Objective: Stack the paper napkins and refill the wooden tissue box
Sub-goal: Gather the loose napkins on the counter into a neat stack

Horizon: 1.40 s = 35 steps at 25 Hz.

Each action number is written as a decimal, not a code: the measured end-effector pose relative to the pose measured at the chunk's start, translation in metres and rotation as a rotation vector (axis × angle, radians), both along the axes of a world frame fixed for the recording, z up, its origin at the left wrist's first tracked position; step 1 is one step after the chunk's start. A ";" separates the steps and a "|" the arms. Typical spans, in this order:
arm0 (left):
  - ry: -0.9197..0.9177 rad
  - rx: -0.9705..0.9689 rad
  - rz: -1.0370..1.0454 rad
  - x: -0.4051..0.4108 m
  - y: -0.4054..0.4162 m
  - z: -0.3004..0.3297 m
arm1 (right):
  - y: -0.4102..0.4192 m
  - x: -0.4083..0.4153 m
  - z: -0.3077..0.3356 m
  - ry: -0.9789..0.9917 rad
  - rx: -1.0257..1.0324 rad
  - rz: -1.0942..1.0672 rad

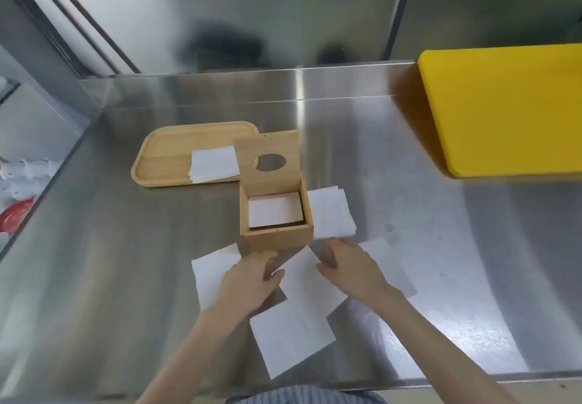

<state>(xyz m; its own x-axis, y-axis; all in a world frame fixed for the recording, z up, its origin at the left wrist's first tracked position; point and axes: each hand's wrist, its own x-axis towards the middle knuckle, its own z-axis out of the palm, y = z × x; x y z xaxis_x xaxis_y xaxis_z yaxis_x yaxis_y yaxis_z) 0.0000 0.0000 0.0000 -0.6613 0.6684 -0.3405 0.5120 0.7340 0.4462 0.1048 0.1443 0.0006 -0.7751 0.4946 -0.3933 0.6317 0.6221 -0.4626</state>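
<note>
My square bamboo tissue box (277, 233) stands lid-up mid steel tabletop (409, 246), partly filled with white napkins. Loose white paper napkins (293, 331) lie scattered before it, unstacked. My left hand (248, 280) and right hand (349, 268) rest open on them, gripping nothing.

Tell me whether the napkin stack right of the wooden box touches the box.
Touching: in the head view, the napkin stack lies flush against the right wall of the wooden box, with no steel visible between them.
</note>
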 end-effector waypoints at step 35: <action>-1.042 0.649 0.662 0.010 -0.006 -0.001 | -0.031 -0.004 0.008 0.320 -0.590 -0.369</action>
